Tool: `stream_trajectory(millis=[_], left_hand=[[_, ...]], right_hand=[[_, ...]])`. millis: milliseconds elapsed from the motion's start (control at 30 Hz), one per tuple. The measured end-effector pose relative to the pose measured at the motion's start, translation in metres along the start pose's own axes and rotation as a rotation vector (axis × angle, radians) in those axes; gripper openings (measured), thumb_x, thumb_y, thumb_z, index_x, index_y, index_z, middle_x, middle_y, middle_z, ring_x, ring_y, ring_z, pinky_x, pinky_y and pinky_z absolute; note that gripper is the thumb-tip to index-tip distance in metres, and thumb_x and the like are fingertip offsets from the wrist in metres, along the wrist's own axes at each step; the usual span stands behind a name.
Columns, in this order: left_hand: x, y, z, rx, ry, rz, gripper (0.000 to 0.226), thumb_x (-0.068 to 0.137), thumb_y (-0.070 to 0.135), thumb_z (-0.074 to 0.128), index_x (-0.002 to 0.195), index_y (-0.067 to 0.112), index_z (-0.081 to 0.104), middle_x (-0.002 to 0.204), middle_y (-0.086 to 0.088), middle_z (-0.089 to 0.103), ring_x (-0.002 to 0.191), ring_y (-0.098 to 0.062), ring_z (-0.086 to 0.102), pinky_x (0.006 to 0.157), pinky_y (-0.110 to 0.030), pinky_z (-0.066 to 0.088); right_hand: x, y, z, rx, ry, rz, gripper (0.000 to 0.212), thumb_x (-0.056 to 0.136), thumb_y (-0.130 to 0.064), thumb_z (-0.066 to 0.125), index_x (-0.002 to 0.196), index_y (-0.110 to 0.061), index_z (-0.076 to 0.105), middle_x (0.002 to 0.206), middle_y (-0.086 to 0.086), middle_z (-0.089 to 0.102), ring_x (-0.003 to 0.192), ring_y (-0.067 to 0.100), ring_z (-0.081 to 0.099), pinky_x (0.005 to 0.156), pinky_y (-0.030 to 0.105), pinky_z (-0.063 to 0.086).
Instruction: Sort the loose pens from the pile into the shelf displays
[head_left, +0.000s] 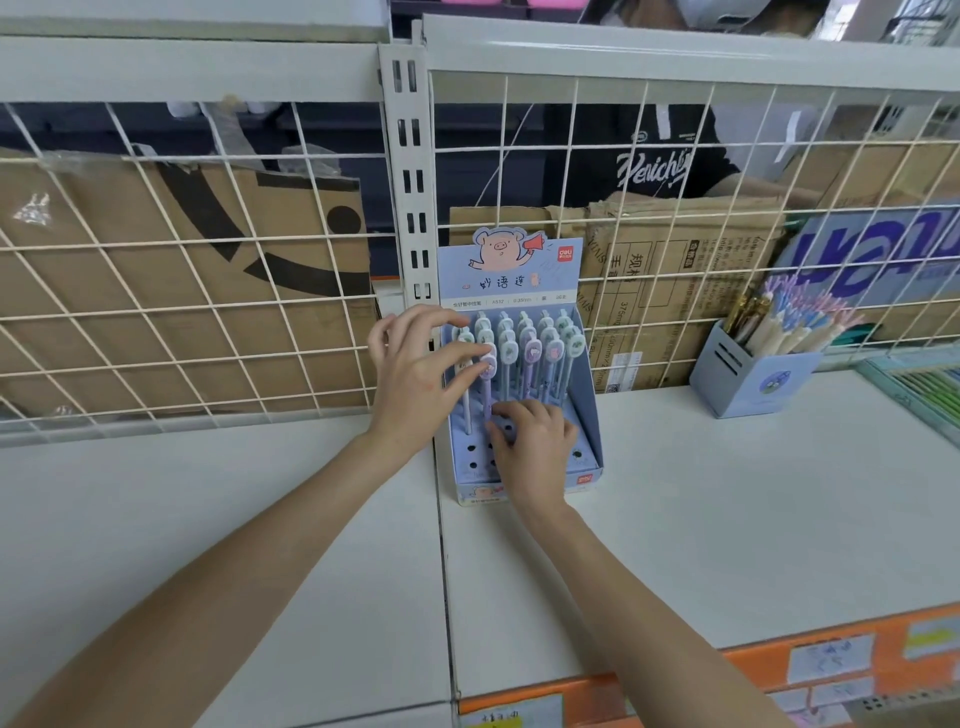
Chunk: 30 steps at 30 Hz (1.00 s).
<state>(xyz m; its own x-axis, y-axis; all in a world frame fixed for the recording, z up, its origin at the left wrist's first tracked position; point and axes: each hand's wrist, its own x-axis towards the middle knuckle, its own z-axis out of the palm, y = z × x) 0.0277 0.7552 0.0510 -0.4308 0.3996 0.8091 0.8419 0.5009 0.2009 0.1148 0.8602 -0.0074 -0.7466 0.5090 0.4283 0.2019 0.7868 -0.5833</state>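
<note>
The display (519, 364) stands upright on the white shelf (675, 493), its back card against the wire grid (208, 260). Pens (535, 345) fill the rear rows; several front holes (471, 448) are empty. No loose pile is in view.

Left hand (415, 374): thumb and fingers pinch the cap of a purple pen (487, 384) in the left columns, grip clenched on that pen. The barrel runs down toward the hole plate; whether its tip is seated cannot be told.

Right hand (535, 441): fingers curled low on the plate, touching the lower barrels. Whether this grip is grasping a pen or only steadying the plate cannot be told.

Likely faults from here:
- Tip misses its hole. Cause: the right hand covers the plate, hiding the target.
- Neighbouring pens tilt or lift. Cause: caps stand touching one another, so a sideways pull on one drags the next.
- Display slides or tips back. Cause: light card box, pressed from the front by two hands.
- Pen placed in the wrong display. Cause: a second pen cup (758, 374) stands well apart to the right.
</note>
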Motion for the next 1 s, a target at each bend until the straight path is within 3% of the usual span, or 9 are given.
stream_trajectory(millis=[167,333,500,667,767,833,900,1000], left_hand=[[0.000,0.001,0.000,0.012,-0.002,-0.011,0.013,0.080,0.037,0.069,0.088,0.027,0.074,0.108,0.004,0.062,0.112,-0.017,0.047,0.095,-0.040,0.026],[-0.001,0.004,0.001,0.011,-0.001,-0.026,0.014,0.081,0.037,0.067,0.087,0.027,0.073,0.107,0.003,0.062,0.112,-0.017,0.047,0.095,-0.040,0.025],[-0.002,0.008,-0.002,0.044,-0.017,-0.038,0.017,0.081,0.039,0.065,0.088,0.026,0.072,0.107,0.003,0.062,0.112,-0.016,0.045,0.097,-0.037,0.022],[-0.016,0.013,-0.009,0.127,-0.100,0.002,0.028,0.088,0.034,0.056,0.113,0.022,0.062,0.123,-0.005,0.058,0.123,-0.020,0.042,0.106,-0.046,0.015],[-0.040,0.020,-0.017,0.158,-0.147,-0.035,0.038,0.091,0.031,0.049,0.128,0.022,0.050,0.134,-0.006,0.051,0.130,-0.020,0.037,0.110,-0.047,0.009],[-0.060,0.025,-0.024,0.187,-0.170,-0.086,0.039,0.092,0.029,0.047,0.130,0.022,0.049,0.136,-0.005,0.050,0.131,-0.019,0.037,0.111,-0.045,0.008],[-0.079,0.027,-0.031,0.212,-0.196,-0.155,0.040,0.090,0.027,0.047,0.130,0.025,0.047,0.136,-0.003,0.049,0.130,-0.017,0.038,0.111,-0.045,0.012],[-0.107,0.028,-0.046,0.248,-0.223,-0.296,0.042,0.089,0.029,0.044,0.131,0.026,0.043,0.138,-0.004,0.047,0.129,-0.017,0.038,0.110,-0.041,0.014]], right_hand=[[0.001,-0.001,-0.003,-0.022,-0.016,0.007,0.018,0.088,-0.022,0.061,0.101,-0.014,0.070,0.105,0.006,0.065,0.108,0.030,0.047,0.087,0.033,0.017],[0.001,0.001,0.002,-0.019,0.032,0.001,0.011,0.080,-0.018,0.070,0.089,-0.011,0.072,0.094,0.010,0.065,0.097,0.036,0.052,0.084,0.040,0.025],[0.004,0.000,-0.003,-0.026,-0.027,0.001,0.015,0.085,-0.020,0.065,0.096,-0.011,0.071,0.103,0.010,0.061,0.106,0.034,0.047,0.090,0.039,0.022],[0.000,0.006,-0.011,-0.003,-0.086,-0.012,0.026,0.088,-0.020,0.061,0.113,-0.013,0.064,0.116,0.010,0.058,0.115,0.033,0.045,0.096,0.042,0.026],[-0.007,0.009,-0.016,0.005,-0.008,-0.112,0.033,0.076,-0.008,0.071,0.108,-0.012,0.065,0.109,0.010,0.063,0.105,0.036,0.055,0.087,0.047,0.040],[-0.014,0.008,-0.018,0.010,0.060,-0.221,0.035,0.069,-0.004,0.071,0.103,-0.013,0.066,0.105,0.007,0.065,0.103,0.029,0.054,0.086,0.041,0.039],[-0.022,0.001,-0.020,0.021,0.068,-0.335,0.031,0.073,-0.007,0.056,0.102,-0.014,0.065,0.108,0.005,0.065,0.107,0.022,0.047,0.088,0.034,0.029],[-0.038,-0.014,-0.016,0.024,-0.011,-0.473,0.034,0.078,-0.011,0.043,0.108,-0.017,0.059,0.119,0.006,0.062,0.115,0.026,0.050,0.094,0.039,0.029]])
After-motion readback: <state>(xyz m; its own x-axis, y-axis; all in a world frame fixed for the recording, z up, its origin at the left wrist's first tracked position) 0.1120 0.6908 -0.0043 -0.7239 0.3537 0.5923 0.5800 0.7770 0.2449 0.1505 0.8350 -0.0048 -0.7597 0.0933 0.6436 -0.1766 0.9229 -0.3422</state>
